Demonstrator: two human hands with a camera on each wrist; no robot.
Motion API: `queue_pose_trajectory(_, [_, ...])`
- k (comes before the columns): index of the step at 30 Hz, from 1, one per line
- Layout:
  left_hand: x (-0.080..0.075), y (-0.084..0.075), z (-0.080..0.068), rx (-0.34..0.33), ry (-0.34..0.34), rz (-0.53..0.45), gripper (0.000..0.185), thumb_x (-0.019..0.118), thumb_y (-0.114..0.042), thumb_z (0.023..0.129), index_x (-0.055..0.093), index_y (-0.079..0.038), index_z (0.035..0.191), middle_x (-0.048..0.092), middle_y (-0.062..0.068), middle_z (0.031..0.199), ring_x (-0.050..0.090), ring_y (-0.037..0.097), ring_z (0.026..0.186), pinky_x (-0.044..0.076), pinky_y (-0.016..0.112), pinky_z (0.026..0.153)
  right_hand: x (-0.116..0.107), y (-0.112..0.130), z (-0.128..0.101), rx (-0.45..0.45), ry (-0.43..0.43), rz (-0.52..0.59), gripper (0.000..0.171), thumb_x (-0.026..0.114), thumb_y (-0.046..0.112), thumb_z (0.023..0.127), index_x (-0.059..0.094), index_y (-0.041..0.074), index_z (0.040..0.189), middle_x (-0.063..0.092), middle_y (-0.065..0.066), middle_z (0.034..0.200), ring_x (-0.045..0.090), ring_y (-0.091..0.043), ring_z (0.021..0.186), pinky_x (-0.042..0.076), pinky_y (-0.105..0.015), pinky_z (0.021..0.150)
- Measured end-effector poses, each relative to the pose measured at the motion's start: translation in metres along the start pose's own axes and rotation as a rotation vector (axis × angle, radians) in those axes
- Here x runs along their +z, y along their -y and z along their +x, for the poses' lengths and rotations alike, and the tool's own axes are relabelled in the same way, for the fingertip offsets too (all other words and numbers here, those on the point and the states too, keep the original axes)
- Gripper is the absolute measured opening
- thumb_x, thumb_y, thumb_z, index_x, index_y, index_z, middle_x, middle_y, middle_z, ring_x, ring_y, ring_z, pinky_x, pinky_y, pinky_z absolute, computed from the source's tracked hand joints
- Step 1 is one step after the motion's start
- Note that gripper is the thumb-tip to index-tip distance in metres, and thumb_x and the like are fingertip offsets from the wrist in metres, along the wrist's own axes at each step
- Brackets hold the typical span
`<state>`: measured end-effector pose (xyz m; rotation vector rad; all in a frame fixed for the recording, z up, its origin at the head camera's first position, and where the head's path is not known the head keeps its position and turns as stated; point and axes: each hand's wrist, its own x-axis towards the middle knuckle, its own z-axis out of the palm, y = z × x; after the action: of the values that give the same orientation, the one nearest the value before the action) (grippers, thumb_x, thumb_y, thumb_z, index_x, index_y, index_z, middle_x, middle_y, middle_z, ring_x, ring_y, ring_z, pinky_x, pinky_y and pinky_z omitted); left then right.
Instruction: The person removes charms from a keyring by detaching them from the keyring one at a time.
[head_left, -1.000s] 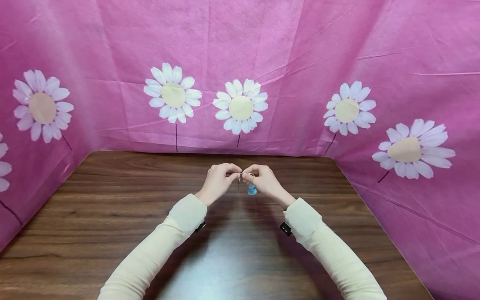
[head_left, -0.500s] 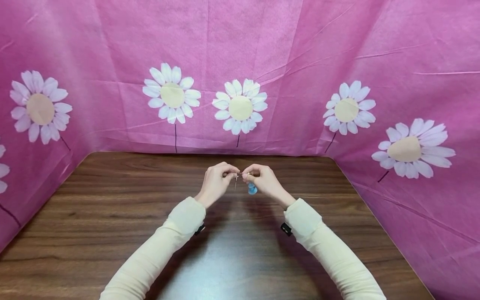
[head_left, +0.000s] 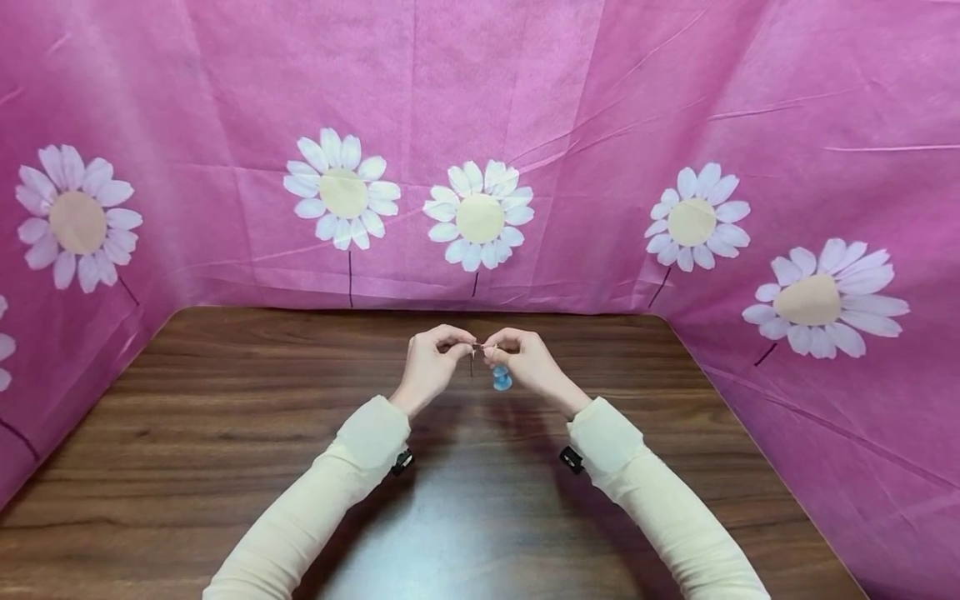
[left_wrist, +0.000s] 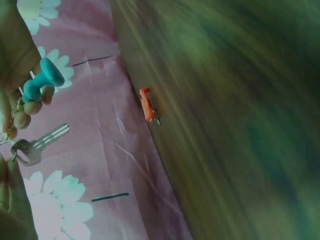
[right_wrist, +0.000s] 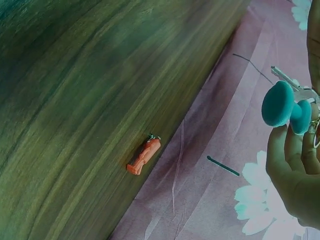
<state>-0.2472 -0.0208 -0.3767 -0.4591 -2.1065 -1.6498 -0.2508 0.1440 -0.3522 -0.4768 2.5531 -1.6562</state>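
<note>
In front of me at the table's far side, my left hand (head_left: 431,362) and right hand (head_left: 528,362) face each other with fingertips almost together. A silver key (left_wrist: 30,151) hangs at my left fingertips, which pinch at its head. My right thumb and fingers hold a keychain by its ring end. Its blue pushpin-shaped charm (head_left: 502,379) dangles under the right hand, on a short gold chain (left_wrist: 15,111). A thin dark piece spans the small gap between both hands. The fingertips cover most of the ring.
An orange object (right_wrist: 144,156) with a small metal end lies near the far edge of the wooden table (head_left: 247,433), seen in both wrist views. Pink cloth (head_left: 570,83) printed with daisies stands around the table on three sides.
My left hand has drawn slightly left with the key, widening the gap between the hands. The right hand stays nearly still, the blue charm swinging a little.
</note>
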Motion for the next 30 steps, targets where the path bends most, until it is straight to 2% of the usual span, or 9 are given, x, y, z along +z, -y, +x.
queue_pose_trajectory(4, [-0.001, -0.007, -0.001, -0.124, 0.003, -0.098, 0.009, 0.067, 0.000, 0.078, 0.070, 0.000, 0.087, 0.069, 0.013, 0.080, 0.061, 0.011, 0.070, 0.048, 0.023, 0.065, 0.002, -0.002, 0.001, 0.045, 0.011, 0.061, 0.016, 0.060, 0.005, 0.086, 0.060, -0.007, 0.096, 0.064, -0.009, 0.072, 0.056, -0.010, 0.058, 0.053, -0.034, 0.056])
queue_pose_trajectory(6, [0.000, -0.010, -0.002, -0.198, 0.006, -0.135, 0.010, 0.067, 0.000, 0.079, 0.070, 0.001, 0.089, 0.069, 0.015, 0.083, 0.060, 0.013, 0.072, 0.046, 0.021, 0.065, 0.003, -0.004, 0.000, 0.063, 0.010, 0.076, 0.016, 0.060, 0.005, 0.086, 0.060, -0.007, 0.096, 0.065, -0.010, 0.073, 0.057, -0.010, 0.060, 0.053, -0.034, 0.058])
queue_pose_trajectory(8, [0.002, -0.010, -0.003, -0.236, 0.006, -0.155, 0.011, 0.067, 0.000, 0.079, 0.070, 0.001, 0.089, 0.069, 0.016, 0.085, 0.059, 0.013, 0.072, 0.045, 0.019, 0.065, 0.004, -0.005, -0.001, 0.073, 0.004, 0.083, 0.015, 0.059, 0.005, 0.086, 0.060, -0.007, 0.095, 0.064, -0.008, 0.072, 0.057, -0.009, 0.061, 0.051, -0.031, 0.058])
queue_pose_trajectory(12, [0.008, -0.007, -0.004, -0.247, 0.013, -0.214, 0.011, 0.067, -0.001, 0.079, 0.069, 0.001, 0.090, 0.069, 0.015, 0.084, 0.060, 0.007, 0.071, 0.048, 0.020, 0.065, 0.007, -0.006, -0.004, 0.086, 0.022, 0.130, 0.016, 0.058, 0.004, 0.087, 0.059, -0.009, 0.097, 0.064, -0.004, 0.070, 0.058, -0.010, 0.062, 0.051, -0.028, 0.058])
queue_pose_trajectory(17, [0.010, -0.010, -0.006, -0.287, 0.022, -0.305, 0.012, 0.066, 0.001, 0.080, 0.068, 0.004, 0.091, 0.069, 0.013, 0.083, 0.061, 0.007, 0.072, 0.054, 0.031, 0.071, 0.010, -0.005, -0.006, 0.119, 0.037, 0.190, 0.018, 0.058, 0.003, 0.087, 0.057, -0.010, 0.099, 0.063, -0.005, 0.071, 0.057, -0.009, 0.060, 0.052, -0.027, 0.056])
queue_pose_trajectory(20, [0.008, -0.016, -0.006, -0.308, 0.025, -0.335, 0.013, 0.065, 0.003, 0.079, 0.067, 0.006, 0.092, 0.068, 0.013, 0.083, 0.061, 0.007, 0.073, 0.054, 0.029, 0.071, 0.009, -0.003, -0.006, 0.138, 0.033, 0.197, 0.018, 0.058, 0.003, 0.087, 0.057, -0.009, 0.100, 0.063, -0.004, 0.070, 0.057, -0.009, 0.059, 0.052, -0.027, 0.055])
queue_pose_trajectory(25, [0.003, -0.030, -0.008, -0.311, 0.030, -0.319, 0.015, 0.063, 0.005, 0.080, 0.064, 0.011, 0.094, 0.068, 0.015, 0.083, 0.060, 0.009, 0.071, 0.051, 0.020, 0.063, 0.008, -0.002, -0.006, 0.146, 0.030, 0.177, 0.018, 0.058, 0.005, 0.087, 0.058, -0.008, 0.100, 0.064, -0.010, 0.074, 0.057, -0.009, 0.060, 0.053, -0.029, 0.056])
queue_pose_trajectory(28, [0.004, -0.024, -0.007, -0.312, 0.022, -0.309, 0.015, 0.063, 0.003, 0.080, 0.065, 0.008, 0.095, 0.068, 0.016, 0.084, 0.060, 0.012, 0.070, 0.049, 0.019, 0.061, 0.008, -0.002, -0.005, 0.124, 0.026, 0.155, 0.018, 0.059, 0.004, 0.087, 0.059, -0.009, 0.099, 0.065, -0.015, 0.077, 0.058, -0.010, 0.062, 0.052, -0.028, 0.057])
queue_pose_trajectory(30, [0.005, -0.016, -0.006, -0.303, 0.013, -0.293, 0.015, 0.064, 0.001, 0.081, 0.067, 0.006, 0.095, 0.068, 0.017, 0.086, 0.059, 0.012, 0.070, 0.049, 0.019, 0.061, 0.007, -0.002, -0.005, 0.103, 0.025, 0.149, 0.018, 0.059, 0.004, 0.086, 0.059, -0.009, 0.098, 0.065, -0.012, 0.075, 0.058, -0.010, 0.062, 0.051, -0.026, 0.057])
